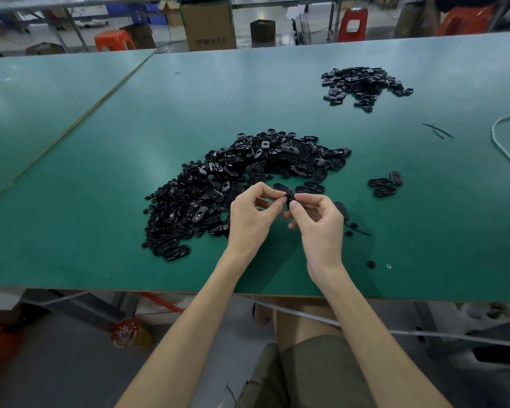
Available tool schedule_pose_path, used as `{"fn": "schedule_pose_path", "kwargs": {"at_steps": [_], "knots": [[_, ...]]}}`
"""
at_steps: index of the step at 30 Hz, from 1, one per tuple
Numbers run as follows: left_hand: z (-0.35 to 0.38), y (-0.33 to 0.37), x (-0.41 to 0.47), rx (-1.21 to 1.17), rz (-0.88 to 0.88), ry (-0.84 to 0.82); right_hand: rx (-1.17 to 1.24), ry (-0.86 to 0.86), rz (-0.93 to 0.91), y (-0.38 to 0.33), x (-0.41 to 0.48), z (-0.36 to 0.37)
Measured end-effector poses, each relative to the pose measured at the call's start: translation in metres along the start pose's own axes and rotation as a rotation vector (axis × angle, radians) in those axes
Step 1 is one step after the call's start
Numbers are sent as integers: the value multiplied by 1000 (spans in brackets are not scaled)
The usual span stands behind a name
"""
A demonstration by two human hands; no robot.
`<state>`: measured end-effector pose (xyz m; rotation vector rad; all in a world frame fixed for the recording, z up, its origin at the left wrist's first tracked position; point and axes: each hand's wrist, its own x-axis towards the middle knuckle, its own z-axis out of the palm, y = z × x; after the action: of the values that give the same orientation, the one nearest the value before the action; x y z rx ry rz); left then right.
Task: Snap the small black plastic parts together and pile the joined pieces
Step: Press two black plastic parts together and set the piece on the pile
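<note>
Your two hands meet above the middle of the green table surface [100,201], forearms coming in over its near edge and angling towards each other. Your left hand [249,214] is turned palm-inward, thumb and forefinger curled and pinching the left side of a small black part [289,196], the other fingers folded loosely beneath. Your right hand [318,222] mirrors it, with thumb and forefinger closed on the same part from the right and the remaining fingers curled under the palm. So both hands grip one piece between them, held just above the surface and not resting on it. Your fingertips cover most of it, so you cannot tell from here which way its long axis runs or whether it is one piece or two. Just beyond and to the left of your hands lies the large heap [239,178] of loose oval black parts, spreading from mid-surface towards the near edge. A smaller pile [365,83] sits well apart towards the far right corner. Three separate pieces [384,184] lie right of your hands, and a white cable [504,148] curves along the right edge.
</note>
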<state>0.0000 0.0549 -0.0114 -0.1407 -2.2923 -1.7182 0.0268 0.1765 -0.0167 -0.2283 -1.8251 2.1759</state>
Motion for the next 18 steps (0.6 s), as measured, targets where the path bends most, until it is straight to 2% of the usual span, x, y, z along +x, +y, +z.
{"fn": "schedule_pose_path", "kwargs": {"at_steps": [18], "knots": [[-1, -3, 3, -38, -6, -83, -28, 31, 8, 1, 0, -1]]}}
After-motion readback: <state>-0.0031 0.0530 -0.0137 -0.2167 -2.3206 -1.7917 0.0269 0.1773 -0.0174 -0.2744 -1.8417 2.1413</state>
